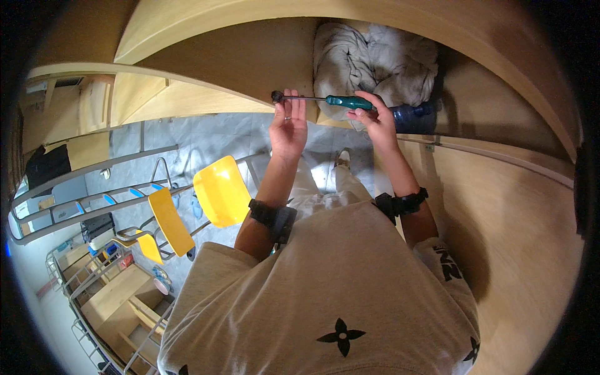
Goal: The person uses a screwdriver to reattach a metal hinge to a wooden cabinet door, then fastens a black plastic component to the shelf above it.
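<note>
A screwdriver with a green handle (350,102) and a long thin metal shaft lies nearly level in front of me. My right hand (377,120) grips the handle at its right end, between thumb and fingers. At the left end of the shaft is a small dark piece (277,97); its kind is too small to make out. My left hand (289,132) has its palm up, with the thumb against the dark piece. Its other fingers stretch up beside and behind the shaft, and one wears a ring.
Ahead is a wooden cupboard compartment (237,53) holding a bundled pale cloth (375,59) and a blue translucent bottle (415,119). A wooden panel (512,237) stands at right. Yellow chairs (222,190) and a metal ladder (94,197) are at left.
</note>
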The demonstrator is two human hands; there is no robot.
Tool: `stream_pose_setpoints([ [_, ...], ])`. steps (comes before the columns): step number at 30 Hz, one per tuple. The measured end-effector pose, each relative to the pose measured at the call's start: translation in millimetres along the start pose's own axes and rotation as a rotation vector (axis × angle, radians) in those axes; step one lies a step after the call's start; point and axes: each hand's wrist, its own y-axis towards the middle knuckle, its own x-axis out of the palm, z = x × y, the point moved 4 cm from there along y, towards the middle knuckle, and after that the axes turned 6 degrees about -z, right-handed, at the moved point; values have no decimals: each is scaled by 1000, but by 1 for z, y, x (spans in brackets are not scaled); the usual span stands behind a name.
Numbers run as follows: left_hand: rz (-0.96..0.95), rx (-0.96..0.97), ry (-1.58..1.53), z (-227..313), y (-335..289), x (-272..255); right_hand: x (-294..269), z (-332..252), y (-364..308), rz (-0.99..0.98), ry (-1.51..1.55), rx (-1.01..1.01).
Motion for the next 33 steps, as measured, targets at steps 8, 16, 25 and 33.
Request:
stream_pose_setpoints([
  [8, -3, -19, 10, 1, -1, 1, -7, -5, -5, 26, -301, -101],
  [16, -9, -56, 24, 2, -3, 4, -14, 10, 2, 76, -231, -95],
  [25, -35, -45, -7, 5, 0, -3, -11, 8, 16, -65, -108, 417],
  [33, -84, -44, -10, 2, -1, -3, 10, -39, -2, -173, -884, -518],
])
